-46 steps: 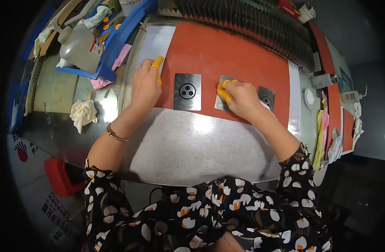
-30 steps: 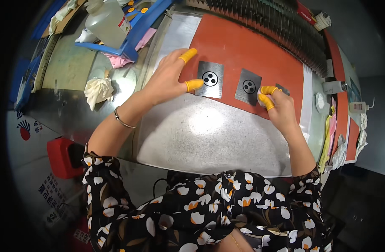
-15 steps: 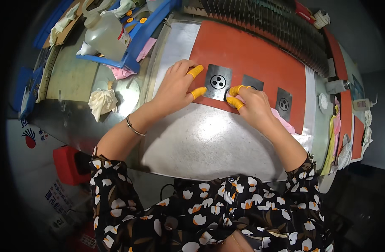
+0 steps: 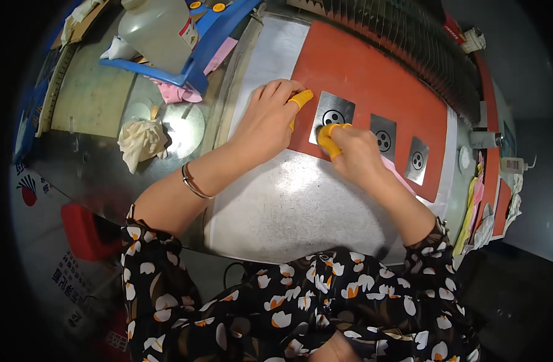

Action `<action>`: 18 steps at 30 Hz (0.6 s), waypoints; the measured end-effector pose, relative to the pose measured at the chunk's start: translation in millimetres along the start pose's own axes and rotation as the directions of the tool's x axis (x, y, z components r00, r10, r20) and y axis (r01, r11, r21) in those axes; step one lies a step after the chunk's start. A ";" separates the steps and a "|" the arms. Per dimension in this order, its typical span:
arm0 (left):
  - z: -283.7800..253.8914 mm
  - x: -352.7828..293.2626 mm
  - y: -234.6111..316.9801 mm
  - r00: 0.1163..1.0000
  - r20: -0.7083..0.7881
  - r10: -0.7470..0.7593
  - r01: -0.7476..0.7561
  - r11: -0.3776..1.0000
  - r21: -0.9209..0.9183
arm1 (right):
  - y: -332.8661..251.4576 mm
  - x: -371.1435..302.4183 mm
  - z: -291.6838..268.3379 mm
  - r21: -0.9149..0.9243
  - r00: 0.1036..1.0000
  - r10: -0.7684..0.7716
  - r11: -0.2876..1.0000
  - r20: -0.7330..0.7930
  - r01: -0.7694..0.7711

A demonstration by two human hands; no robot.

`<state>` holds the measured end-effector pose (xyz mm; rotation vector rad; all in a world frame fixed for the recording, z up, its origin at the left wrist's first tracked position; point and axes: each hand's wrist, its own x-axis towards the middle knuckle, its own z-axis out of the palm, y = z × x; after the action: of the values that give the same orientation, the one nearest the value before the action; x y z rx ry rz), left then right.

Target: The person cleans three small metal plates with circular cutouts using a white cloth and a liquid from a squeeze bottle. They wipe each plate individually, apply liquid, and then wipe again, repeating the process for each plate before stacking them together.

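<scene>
A grey metal plate [image 4: 341,107] with a black ring and dots lies on an orange-red sheet [image 4: 349,60]. My right hand [image 4: 356,154], yellow covers on its fingertips, presses at the plate's lower middle, partly hiding the ring. A pink cloth [image 4: 398,176] is bunched in that hand, its loose end trailing beneath the wrist. Just left of the plate, my left hand [image 4: 270,117] rests on the sheet; its covered thumb and forefinger are apart and hold nothing. Two similar plates lie to the right, a middle plate [image 4: 383,134] and a right plate [image 4: 418,160].
At the upper left, a blue tray [image 4: 195,78] holds a translucent bottle [image 4: 159,36]. A crumpled white cloth [image 4: 142,143] lies below it. Behind the sheet runs a rack of dark upright plates [image 4: 403,48]. Small bottles [image 4: 486,140] stand on the right.
My right hand has moved from the gap between the left and middle plates onto the left plate's face. My left thumb has drawn in closer to the forefinger. The view has shifted slightly.
</scene>
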<state>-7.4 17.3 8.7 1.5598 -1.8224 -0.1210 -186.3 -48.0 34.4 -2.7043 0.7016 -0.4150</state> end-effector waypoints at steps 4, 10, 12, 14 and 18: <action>-0.6 -2.0 -3.2 1.000 -0.010 -0.025 0.025 0.999 0.031 | 5.9 -1.8 -7.2 0.005 0.999 -0.033 0.999 0.029 0.033; 1.9 -1.8 1.4 1.000 -0.014 -0.024 0.024 0.998 0.066 | -0.3 3.7 -0.6 -0.046 0.996 0.010 0.999 -0.089 -0.014; 1.5 -2.0 -4.1 1.000 -0.019 -0.014 0.015 0.998 0.055 | 1.3 12.1 6.4 -0.065 0.999 -0.014 0.998 -0.050 0.011; -0.6 -2.7 -3.1 1.000 -0.020 -0.021 0.022 0.997 0.069 | 7.7 -2.1 -2.4 -0.060 0.998 0.057 0.997 0.017 -0.056; -0.9 -1.4 1.1 0.999 -0.001 -0.042 0.042 0.996 0.084 | 19.3 -6.0 -7.0 -0.036 0.995 0.102 0.994 -0.005 -0.102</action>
<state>-7.7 19.2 9.2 1.6564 -1.8168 -0.0653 -201.9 -62.5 32.4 -2.6881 0.8515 -0.3853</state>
